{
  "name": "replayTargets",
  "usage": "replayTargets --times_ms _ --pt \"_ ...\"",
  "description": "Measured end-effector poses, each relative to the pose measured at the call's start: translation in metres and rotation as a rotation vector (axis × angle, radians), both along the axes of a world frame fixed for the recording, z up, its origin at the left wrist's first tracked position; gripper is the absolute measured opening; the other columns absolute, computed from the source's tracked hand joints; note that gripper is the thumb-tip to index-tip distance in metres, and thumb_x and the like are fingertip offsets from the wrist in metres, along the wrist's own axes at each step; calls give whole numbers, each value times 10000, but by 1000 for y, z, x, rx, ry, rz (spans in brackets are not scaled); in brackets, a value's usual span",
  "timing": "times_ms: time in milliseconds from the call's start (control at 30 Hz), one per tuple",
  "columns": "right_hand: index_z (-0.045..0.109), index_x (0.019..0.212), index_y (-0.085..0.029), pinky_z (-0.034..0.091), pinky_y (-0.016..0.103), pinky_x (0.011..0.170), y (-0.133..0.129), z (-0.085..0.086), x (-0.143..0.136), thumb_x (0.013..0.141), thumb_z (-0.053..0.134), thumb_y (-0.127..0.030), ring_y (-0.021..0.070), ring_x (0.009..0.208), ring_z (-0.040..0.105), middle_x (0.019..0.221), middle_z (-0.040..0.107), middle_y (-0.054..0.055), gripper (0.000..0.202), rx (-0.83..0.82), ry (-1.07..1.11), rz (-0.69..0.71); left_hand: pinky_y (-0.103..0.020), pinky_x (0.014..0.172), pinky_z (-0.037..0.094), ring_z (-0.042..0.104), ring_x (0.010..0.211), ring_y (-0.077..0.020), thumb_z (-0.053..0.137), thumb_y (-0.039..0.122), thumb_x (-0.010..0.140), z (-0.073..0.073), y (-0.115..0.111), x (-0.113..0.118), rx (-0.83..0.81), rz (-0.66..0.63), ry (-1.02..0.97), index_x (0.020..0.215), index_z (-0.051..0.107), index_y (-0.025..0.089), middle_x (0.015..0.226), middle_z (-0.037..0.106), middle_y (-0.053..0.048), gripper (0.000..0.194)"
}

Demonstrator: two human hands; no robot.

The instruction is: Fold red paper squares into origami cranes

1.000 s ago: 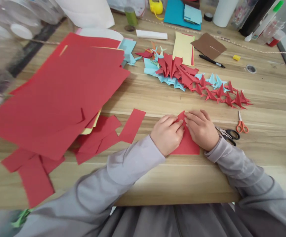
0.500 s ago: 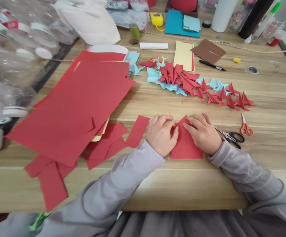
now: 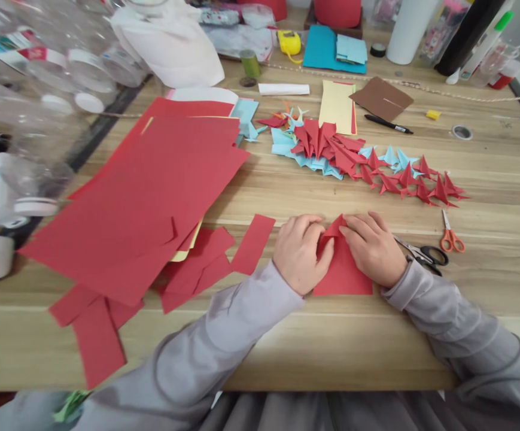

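Observation:
On the table in front of me lies a sheet of red paper point(image 3: 343, 276), its far end folded to a point. My left hand point(image 3: 302, 254) is closed at the paper's left side, thumb and fingers on a fold near the tip. From the other side, my right hand point(image 3: 374, 248) presses its fingertips on the paper by the tip. Partly under the right forearm side are black-handled scissors point(image 3: 432, 256), and farther right lie small orange-handled scissors point(image 3: 452, 239). A loose red paper strip point(image 3: 254, 244) rests left of my left hand.
Large red sheets point(image 3: 152, 197) are stacked at left, with cut red strips point(image 3: 100, 344) around them. Folded red paper pieces point(image 3: 318, 140) form a row farther back. Behind stand a yellow tape measure point(image 3: 289, 43), a black pen point(image 3: 388, 124) and brown paper point(image 3: 382, 99). Plastic bottles point(image 3: 35, 143) crowd the far left.
The paper's upper left edge now lifts and folds inward under my left fingers. My right hand stays by the tip. The whole view has shifted slightly.

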State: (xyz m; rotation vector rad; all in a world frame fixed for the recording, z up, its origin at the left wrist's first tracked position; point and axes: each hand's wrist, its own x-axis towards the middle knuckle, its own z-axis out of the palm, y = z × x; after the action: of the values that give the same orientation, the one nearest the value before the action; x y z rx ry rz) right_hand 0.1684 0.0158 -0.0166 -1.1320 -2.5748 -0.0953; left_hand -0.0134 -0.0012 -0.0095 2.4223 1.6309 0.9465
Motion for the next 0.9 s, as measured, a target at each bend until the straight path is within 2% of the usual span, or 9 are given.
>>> replayTargets --times_ms 100,300,500,767,900 --pt "615 1083 -131 325 441 1013 0 0 0 891 415 -136 236 1111 515 1167 623 118 277 8 7 -1 -406 801 458 563 907 -242 523 246 812 2 -2 1 28 -48 -43 898 598 141 974 621 -120 155" --pt "621 1087 -135 331 432 1012 0 0 1 881 434 -129 228 1107 525 1159 638 107 278 16 30 22 -378 770 449 593 865 -215 520 229 827 6 -3 2 39 -86 -133 896 621 147 934 674 -85 148" --pt "632 1076 -141 341 411 1005 1 2 2 880 433 -114 218 1090 540 1126 663 80 280 53 46 59 -376 764 450 616 825 -203 536 227 823 5 0 -1 17 -25 -152 800 643 170 873 708 -48 123" --pt "645 1042 -165 335 422 1001 1 1 3 873 460 -126 215 1081 548 1122 670 60 254 41 69 67 -364 683 432 598 784 -212 505 206 823 6 -12 6 91 -151 -16 866 659 144 896 702 -86 172" --pt "655 1014 -177 332 425 999 1 2 4 855 479 -132 212 1058 561 1083 684 58 242 29 106 65 -371 694 455 600 788 -215 514 212 816 6 -14 6 67 -115 -45 864 664 142 878 705 -88 172"
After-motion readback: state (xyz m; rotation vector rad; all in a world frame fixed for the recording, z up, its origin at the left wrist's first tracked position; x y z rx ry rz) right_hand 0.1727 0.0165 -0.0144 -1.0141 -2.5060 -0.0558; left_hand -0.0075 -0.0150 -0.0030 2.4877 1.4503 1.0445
